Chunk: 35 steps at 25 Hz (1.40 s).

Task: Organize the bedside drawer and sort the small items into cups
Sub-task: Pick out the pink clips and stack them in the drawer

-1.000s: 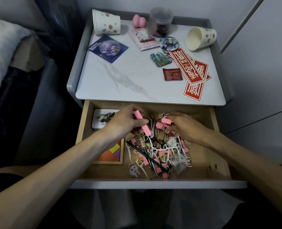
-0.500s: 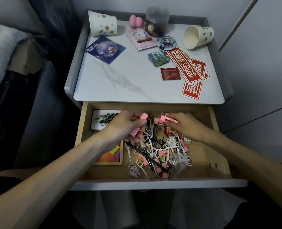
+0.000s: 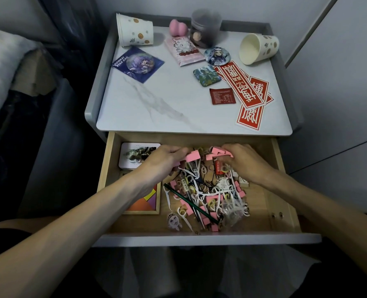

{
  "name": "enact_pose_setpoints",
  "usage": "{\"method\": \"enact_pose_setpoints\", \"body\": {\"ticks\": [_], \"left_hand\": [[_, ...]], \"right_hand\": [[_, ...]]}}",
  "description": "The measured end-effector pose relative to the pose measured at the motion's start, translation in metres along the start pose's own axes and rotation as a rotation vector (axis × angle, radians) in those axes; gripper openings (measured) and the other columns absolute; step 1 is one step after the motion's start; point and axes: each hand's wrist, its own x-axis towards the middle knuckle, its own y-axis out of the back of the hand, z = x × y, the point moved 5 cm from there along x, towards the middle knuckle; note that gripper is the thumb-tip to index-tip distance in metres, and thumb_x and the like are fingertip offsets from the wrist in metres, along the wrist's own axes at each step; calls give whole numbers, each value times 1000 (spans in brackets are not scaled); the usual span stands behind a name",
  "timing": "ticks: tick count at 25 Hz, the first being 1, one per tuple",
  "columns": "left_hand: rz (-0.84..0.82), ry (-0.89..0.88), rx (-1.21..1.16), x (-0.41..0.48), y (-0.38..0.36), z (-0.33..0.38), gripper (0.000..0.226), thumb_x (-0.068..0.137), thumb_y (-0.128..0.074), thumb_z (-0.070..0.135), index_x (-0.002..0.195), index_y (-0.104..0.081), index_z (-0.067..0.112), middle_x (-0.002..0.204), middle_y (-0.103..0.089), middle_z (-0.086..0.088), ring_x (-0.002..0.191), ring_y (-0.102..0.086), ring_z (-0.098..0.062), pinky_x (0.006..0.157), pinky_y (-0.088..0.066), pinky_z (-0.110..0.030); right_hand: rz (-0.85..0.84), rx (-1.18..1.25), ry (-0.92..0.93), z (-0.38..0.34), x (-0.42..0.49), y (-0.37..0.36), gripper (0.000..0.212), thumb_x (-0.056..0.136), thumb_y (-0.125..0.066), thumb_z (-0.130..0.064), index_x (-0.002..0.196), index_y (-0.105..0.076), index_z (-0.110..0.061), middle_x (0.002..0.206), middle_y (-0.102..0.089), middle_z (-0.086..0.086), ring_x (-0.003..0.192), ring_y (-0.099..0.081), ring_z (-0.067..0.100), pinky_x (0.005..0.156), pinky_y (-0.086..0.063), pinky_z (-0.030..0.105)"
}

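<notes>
The open wooden drawer (image 3: 284, 190) holds a tangled pile of small items (image 3: 208, 196): pink erasers, white floss picks, hair ties, a green pencil. My left hand (image 3: 161, 164) grips pink erasers (image 3: 192, 157) at the back of the pile. My right hand (image 3: 245, 162) also holds several pink erasers (image 3: 219, 152) in curled fingers, close beside the left. On the nightstand top, a spotted paper cup (image 3: 135, 31) stands upside down at the back left, and a second cup (image 3: 258, 48) lies on its side at the back right.
In the drawer's left part lie a white tin (image 3: 135, 155) and a tangram puzzle (image 3: 148, 201). The marble top (image 3: 156, 100) carries badges, a pink packet (image 3: 184, 51), a dark jar (image 3: 205, 29), a pink sponge (image 3: 178, 29) and red stickers (image 3: 249, 93). A bed stands left.
Both hands have moved toward the back of the drawer and gathered more pink erasers. The view has tilted slightly downward.
</notes>
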Motion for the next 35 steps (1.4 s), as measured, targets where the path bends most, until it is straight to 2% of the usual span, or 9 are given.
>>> {"method": "enact_pose_setpoints", "body": {"ticks": [4, 9, 15, 18, 21, 27, 31, 34, 35], "left_hand": [[-45, 12, 0, 0, -1, -1, 17, 95, -63, 15, 80, -71, 8, 65, -57, -4, 60, -49, -16, 55, -42, -25], [-110, 15, -29, -3, -7, -2, 3, 83, -74, 3, 81, -73, 4, 77, -60, -26, 69, -53, -29, 70, -49, -44], [-101, 47, -94, -5, -10, 1, 17, 86, -73, 9, 101, -65, 7, 70, -61, -5, 57, -54, -11, 52, -44, -19], [-133, 58, -113, -4, -13, 0, 14, 90, -69, 17, 100, -65, 8, 64, -56, -1, 56, -49, -10, 54, -38, -22], [-137, 56, -92, -4, -14, -1, 16, 94, -65, 25, 93, -66, 9, 70, -54, -7, 56, -47, -11, 55, -38, -25], [-105, 86, 1, -2, -11, -4, 18, 96, -62, 20, 94, -65, 2, 72, -54, -13, 53, -47, -12, 44, -37, -18], [-76, 123, 44, 0, -6, -8, 14, 96, -61, 17, 92, -66, 4, 75, -59, -13, 53, -48, -13, 48, -39, -19], [-64, 112, 73, 0, -4, -8, 13, 96, -61, 16, 90, -66, 6, 67, -59, -7, 51, -48, -11, 48, -39, -19], [-64, 109, 83, 0, -4, -8, 13, 96, -61, 16, 90, -66, 6, 66, -59, -5, 51, -49, -11, 48, -39, -19]], "right_hand": [[-51, 213, -36, -1, 0, 1, 18, 93, -66, -26, 109, -67, -17, 93, -72, 1, 83, -69, 19, 79, -56, 44], [-121, 463, -76, -12, -7, 3, 11, 92, -67, -29, 99, -73, -22, 68, -66, -14, 60, -57, -2, 63, -41, 23], [-63, 349, 33, -21, -8, 2, 13, 90, -70, -23, 78, -71, -17, 64, -68, -4, 53, -54, 4, 55, -39, 23], [-22, 240, 162, -31, -10, -3, 2, 87, -73, -25, 89, -75, -24, 74, -70, -6, 63, -63, 8, 58, -47, 32], [17, 143, 228, -38, -12, -4, 14, 87, -73, -27, 100, -75, -24, 78, -70, -5, 67, -63, 13, 62, -51, 39], [-66, 67, 202, -44, -16, -8, 33, 84, -74, -30, 115, -70, -20, 81, -68, -8, 63, -63, 4, 62, -55, 27], [-165, -6, 40, -32, -14, -8, 39, 81, -78, -30, 113, -68, -11, 66, -60, -6, 45, -54, 2, 45, -40, 13], [-200, 117, -2, -28, -15, -5, 66, 78, -80, -20, 139, -53, -18, 68, -65, -10, 52, -61, -8, 52, -42, 8], [-204, 174, -1, -27, -15, -3, 62, 78, -80, -18, 136, -56, -20, 72, -68, -9, 57, -64, -5, 57, -47, 10]]}}
